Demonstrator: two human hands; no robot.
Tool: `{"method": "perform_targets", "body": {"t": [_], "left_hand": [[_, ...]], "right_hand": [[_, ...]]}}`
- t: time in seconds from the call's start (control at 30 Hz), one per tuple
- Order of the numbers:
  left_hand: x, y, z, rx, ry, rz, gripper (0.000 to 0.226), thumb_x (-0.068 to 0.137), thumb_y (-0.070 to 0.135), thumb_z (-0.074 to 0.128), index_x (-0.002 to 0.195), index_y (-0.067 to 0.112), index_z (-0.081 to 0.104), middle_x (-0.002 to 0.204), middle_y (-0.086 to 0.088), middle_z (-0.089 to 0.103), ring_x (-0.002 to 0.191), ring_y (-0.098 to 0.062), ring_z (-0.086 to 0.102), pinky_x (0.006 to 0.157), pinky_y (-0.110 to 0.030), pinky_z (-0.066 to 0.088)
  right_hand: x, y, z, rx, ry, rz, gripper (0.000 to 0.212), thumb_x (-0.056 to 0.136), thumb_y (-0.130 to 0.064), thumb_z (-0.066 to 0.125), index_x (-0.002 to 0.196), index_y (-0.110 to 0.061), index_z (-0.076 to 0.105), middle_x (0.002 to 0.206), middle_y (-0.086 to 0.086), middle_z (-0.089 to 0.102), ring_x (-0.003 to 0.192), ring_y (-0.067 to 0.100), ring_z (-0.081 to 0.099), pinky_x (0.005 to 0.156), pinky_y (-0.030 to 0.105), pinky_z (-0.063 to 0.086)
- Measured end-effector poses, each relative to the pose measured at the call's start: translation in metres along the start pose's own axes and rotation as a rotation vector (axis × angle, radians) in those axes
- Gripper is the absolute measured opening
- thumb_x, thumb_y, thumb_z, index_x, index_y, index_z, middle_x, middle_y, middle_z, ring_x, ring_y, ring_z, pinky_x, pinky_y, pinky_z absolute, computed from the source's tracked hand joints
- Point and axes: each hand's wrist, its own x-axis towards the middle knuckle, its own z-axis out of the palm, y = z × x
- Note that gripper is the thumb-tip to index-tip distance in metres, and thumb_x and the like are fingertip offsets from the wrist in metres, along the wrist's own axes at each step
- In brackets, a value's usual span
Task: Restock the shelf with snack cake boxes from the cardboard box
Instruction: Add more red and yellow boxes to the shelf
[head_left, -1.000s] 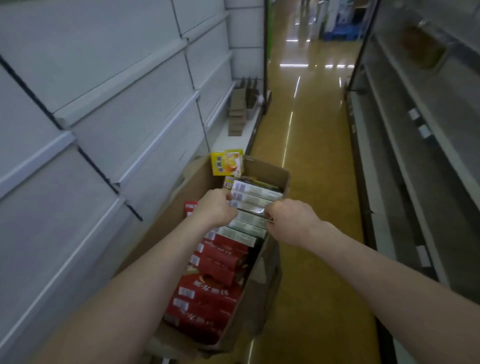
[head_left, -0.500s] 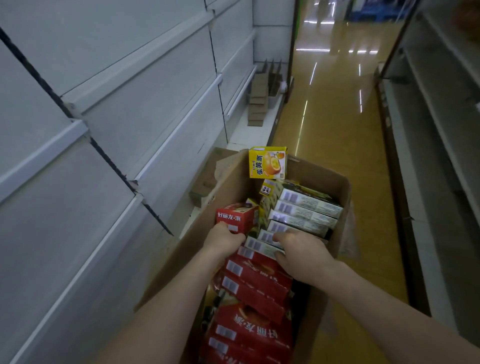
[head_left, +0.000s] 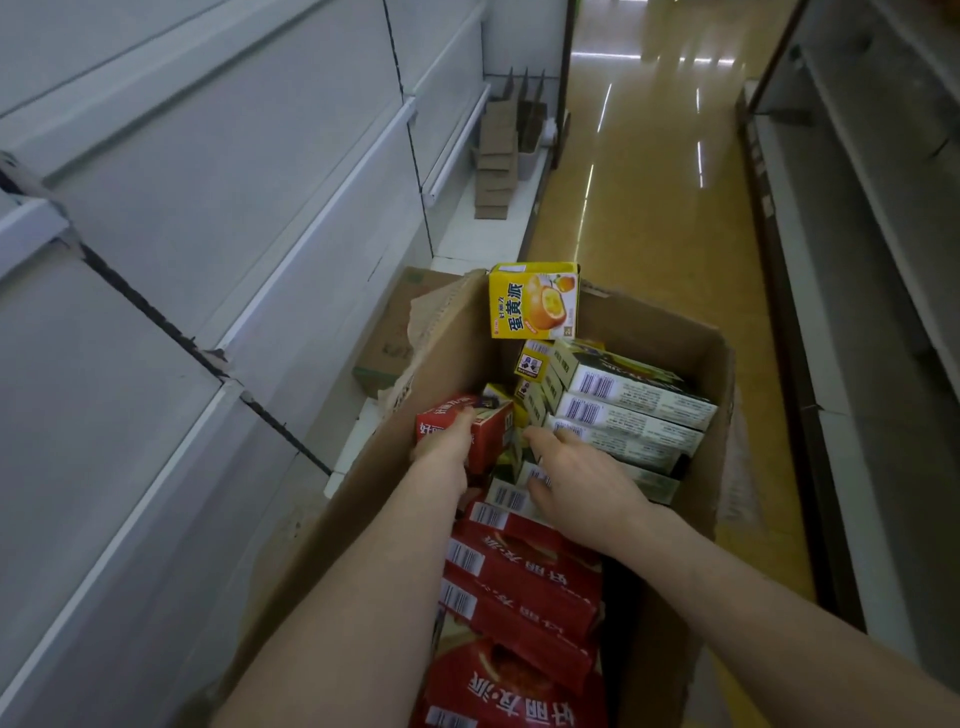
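An open cardboard box (head_left: 722, 364) stands in the aisle, packed with snack cake boxes. Red boxes (head_left: 519, 587) fill its near half, green-and-white boxes (head_left: 628, 410) are stacked at its far right, and a yellow box (head_left: 535, 301) stands upright at the far rim. My left hand (head_left: 447, 441) grips a small red box (head_left: 485, 423) near the carton's left wall. Spread fingers of my right hand (head_left: 576, 483) lie on the green-and-white boxes in the middle. The white shelves (head_left: 249, 312) on the left are bare.
A second flattened carton (head_left: 395, 332) lies on the bottom shelf beside the box. Brown cardboard pieces (head_left: 498, 161) are stacked further down that shelf. Bare grey shelving (head_left: 857, 260) lines the right side, with a glossy yellow floor (head_left: 649, 218) between.
The view has dropped closer to the carton. My left hand has moved from the green-and-white stack to the small red box and gripped it. My right hand's fingers have spread over the middle boxes.
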Motion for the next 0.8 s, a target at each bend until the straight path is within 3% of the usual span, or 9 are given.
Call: {"method": "perform_targets", "body": {"t": [0.17, 0.27, 0.4, 0.47, 0.6, 0.67, 0.8], "left_hand": [[-0.010, -0.001, -0.005, -0.147, -0.021, -0.033, 0.065, 0.077, 0.036, 0.074, 0.130, 0.011, 0.047, 0.110, -0.015, 0.062, 0.090, -0.028, 0.061, 0.057, -0.037, 0.051], [-0.030, -0.010, -0.018, -0.355, -0.125, -0.064, 0.050, 0.079, 0.035, 0.070, 0.120, 0.012, 0.050, 0.103, -0.013, 0.061, 0.089, -0.025, 0.060, 0.063, -0.033, 0.050], [-0.054, -0.018, -0.028, -0.546, -0.404, -0.044, 0.038, 0.080, 0.031, 0.063, 0.112, 0.012, 0.054, 0.109, -0.014, 0.062, 0.100, -0.026, 0.059, 0.079, -0.034, 0.050], [-0.060, -0.015, -0.025, -0.532, -0.526, 0.032, 0.039, 0.077, 0.030, 0.059, 0.112, 0.013, 0.057, 0.107, -0.012, 0.064, 0.099, -0.024, 0.058, 0.084, -0.034, 0.046], [-0.068, 0.002, -0.005, -0.319, -0.714, 0.182, 0.036, 0.073, 0.030, 0.057, 0.106, 0.017, 0.061, 0.102, -0.010, 0.065, 0.099, -0.024, 0.059, 0.097, -0.042, 0.044], [-0.069, 0.014, 0.009, -0.199, -0.742, 0.218, 0.036, 0.076, 0.038, 0.057, 0.103, 0.016, 0.063, 0.099, -0.010, 0.065, 0.099, -0.026, 0.058, 0.093, -0.042, 0.046], [-0.055, 0.049, 0.039, -0.145, -0.564, 0.228, 0.058, 0.080, 0.060, 0.059, 0.116, 0.015, 0.057, 0.102, -0.013, 0.067, 0.098, -0.029, 0.066, 0.094, -0.043, 0.050]], "right_hand": [[0.005, -0.001, 0.003, 0.072, 0.014, 0.029, 0.046, 0.098, -0.028, 0.045, 0.141, -0.016, 0.034, 0.125, 0.008, 0.053, 0.102, 0.025, 0.059, 0.075, 0.033, 0.049], [0.006, -0.005, 0.002, 0.314, 0.081, 0.099, 0.040, 0.095, -0.044, 0.050, 0.125, -0.020, 0.042, 0.110, 0.002, 0.061, 0.091, 0.019, 0.062, 0.076, 0.037, 0.054], [0.011, -0.010, -0.012, 0.694, 0.136, 0.207, 0.080, 0.082, -0.064, 0.057, 0.143, -0.026, 0.022, 0.116, -0.006, 0.063, 0.102, 0.016, 0.063, 0.089, 0.042, 0.053], [0.014, -0.010, -0.023, 0.856, 0.198, 0.265, 0.088, 0.077, -0.067, 0.061, 0.145, -0.034, 0.016, 0.119, -0.009, 0.060, 0.105, 0.019, 0.061, 0.090, 0.047, 0.053], [0.021, -0.001, -0.049, 1.074, 0.319, 0.391, 0.095, 0.075, -0.057, 0.070, 0.148, -0.033, 0.014, 0.117, -0.007, 0.054, 0.106, 0.020, 0.060, 0.086, 0.049, 0.055], [0.024, 0.008, -0.062, 1.118, 0.390, 0.427, 0.085, 0.078, -0.047, 0.072, 0.145, -0.026, 0.025, 0.121, -0.002, 0.057, 0.104, 0.020, 0.062, 0.082, 0.048, 0.057], [0.026, 0.030, -0.081, 1.213, 0.456, 0.455, 0.068, 0.084, -0.031, 0.072, 0.140, -0.022, 0.034, 0.116, -0.002, 0.057, 0.100, 0.017, 0.061, 0.077, 0.041, 0.059]]}}
